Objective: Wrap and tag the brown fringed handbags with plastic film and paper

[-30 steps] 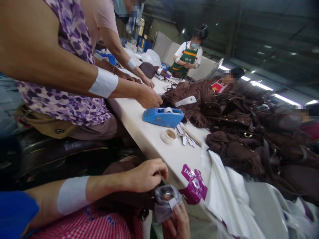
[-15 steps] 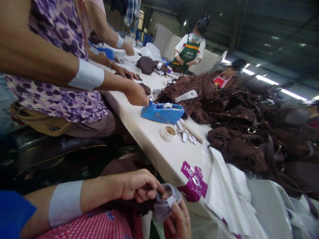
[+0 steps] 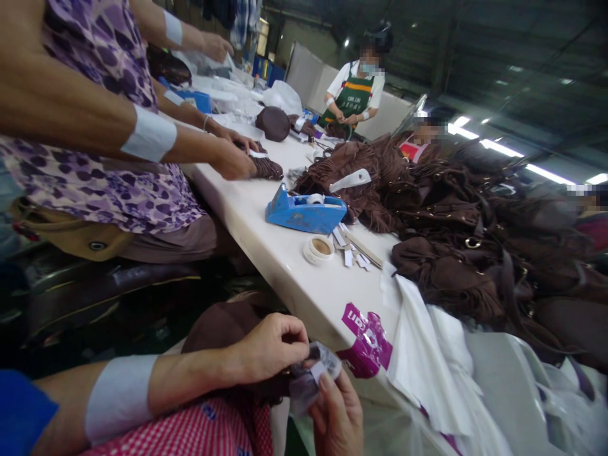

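Observation:
My left hand (image 3: 270,347) is closed in a pinch at the lower middle, right beside a crumpled piece of translucent plastic (image 3: 304,387); what its fingertips hold, if anything, is too small to make out. Below and to the right, my right hand (image 3: 338,405) grips that plastic, its thumb against a small white tab (image 3: 317,372). Behind my left forearm, a dark brown bag (image 3: 221,324) rests over my lap, partly hidden by my arm.
A white table (image 3: 313,285) carries a blue tape dispenser (image 3: 305,214), a tape roll (image 3: 318,249), paper slips, and a heap of brown fringed bags (image 3: 437,209). White sheets (image 3: 422,361) hang at its edge. On the left, a co-worker's hand (image 3: 232,158) touches a brown item; others stand beyond.
My left fingers have drawn back slightly from the plastic and come together in a pinch. The nearby co-worker's hand has moved left from the dispenser to the brown item.

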The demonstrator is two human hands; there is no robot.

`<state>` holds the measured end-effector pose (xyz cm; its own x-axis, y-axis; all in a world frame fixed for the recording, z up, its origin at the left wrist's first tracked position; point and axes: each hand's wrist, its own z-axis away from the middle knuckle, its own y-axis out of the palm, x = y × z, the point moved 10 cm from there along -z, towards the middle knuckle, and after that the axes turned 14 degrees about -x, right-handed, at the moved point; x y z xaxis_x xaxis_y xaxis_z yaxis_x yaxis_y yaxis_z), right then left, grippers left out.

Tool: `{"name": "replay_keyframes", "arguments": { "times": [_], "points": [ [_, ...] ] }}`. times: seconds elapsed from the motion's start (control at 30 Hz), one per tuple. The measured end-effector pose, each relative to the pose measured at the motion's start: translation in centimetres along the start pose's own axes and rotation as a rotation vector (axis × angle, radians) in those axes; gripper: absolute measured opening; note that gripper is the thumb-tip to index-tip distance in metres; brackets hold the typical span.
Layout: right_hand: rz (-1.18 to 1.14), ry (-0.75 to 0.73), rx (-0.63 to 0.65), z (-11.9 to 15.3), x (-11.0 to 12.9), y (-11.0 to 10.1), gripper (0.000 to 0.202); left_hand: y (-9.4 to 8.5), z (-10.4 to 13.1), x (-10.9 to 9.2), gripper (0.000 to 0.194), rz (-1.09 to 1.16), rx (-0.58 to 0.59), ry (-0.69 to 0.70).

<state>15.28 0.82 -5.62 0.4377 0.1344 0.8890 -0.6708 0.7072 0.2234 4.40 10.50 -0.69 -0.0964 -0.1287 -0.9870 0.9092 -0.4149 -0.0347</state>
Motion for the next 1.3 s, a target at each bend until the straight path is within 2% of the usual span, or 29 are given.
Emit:
{"name": "replay_keyframes", "arguments": {
  "times": [0.07, 0.13, 0.2, 0.27, 0.37, 0.47, 0.57, 0.67, 0.77, 0.83, 0.93, 1.07, 1.13, 1.2, 1.3],
  "points": [
    [-0.006, -0.008, -0.007, -0.1, 0.0, 0.1, 0.039, -0.4, 0.1, -1.0, 0.008, -0.082, -0.051, 0.125],
    [-0.004, -0.017, -0.02, -0.3, 0.1, 0.0, 0.039, -0.5, 0.8, -2.8, 0.012, -0.228, -0.089, 0.36],
    [0.029, -0.039, -0.025, -0.5, 0.3, 0.1, 0.038, 0.3, 2.2, -4.7, 0.018, -0.429, -0.096, 0.642],
    [0.077, -0.074, -0.019, -0.6, 0.6, 0.2, 0.039, 1.4, 3.6, -5.7, 0.024, -0.63, -0.088, 0.849],
    [0.089, -0.116, 0.001, -0.3, 1.4, 0.8, 0.041, 2.4, 4.5, -5.7, 0.021, -0.838, -0.086, 0.945],
    [0.02, -0.091, 0.004, 0.1, 1.5, 1.2, 0.034, 3.2, 5.6, -5.8, 0.012, -0.897, -0.069, 0.985],
    [-0.046, -0.019, -0.005, -0.1, 0.3, 0.7, 0.039, 3.7, 7.1, -5.9, 0.026, -0.87, -0.061, 1.05],
    [-0.092, -0.033, -0.036, -0.9, -0.6, -0.7, 0.039, 3.9, 7.7, -5.7, 0.038, -0.845, -0.034, 1.065],
    [-0.151, -0.081, -0.067, -1.1, -0.6, -1.5, 0.039, 4.2, 7.5, -5.4, 0.042, -0.816, 0.05, 1.045],
    [-0.171, -0.085, -0.034, -0.7, -0.2, -1.0, 0.044, 4.1, 7.0, -5.4, 0.036, -0.763, 0.109, 0.996],
    [-0.155, -0.065, -0.013, -0.1, 0.4, -0.4, 0.043, 3.7, 6.4, -5.5, 0.013, -0.641, 0.173, 0.905],
    [-0.073, 0.013, -0.041, -0.4, 0.1, -0.4, 0.043, 3.6, 6.9, -6.2, 0.009, -0.377, 0.321, 0.846],
    [-0.017, -0.047, -0.078, -0.4, 0.9, -0.7, 0.044, 2.8, 6.5, -6.4, 0.012, -0.209, 0.345, 0.743],
    [0.043, -0.15, -0.118, -0.1, 2.2, -1.0, 0.041, 0.8, 5.1, -6.1, 0.018, -0.132, 0.266, 0.616],
    [0.1, -0.223, -0.152, 0.3, 3.2, -1.4, 0.042, -2.8, 3.1, -4.8, 0.025, -0.225, 0.118, 0.515]
  ]
}}
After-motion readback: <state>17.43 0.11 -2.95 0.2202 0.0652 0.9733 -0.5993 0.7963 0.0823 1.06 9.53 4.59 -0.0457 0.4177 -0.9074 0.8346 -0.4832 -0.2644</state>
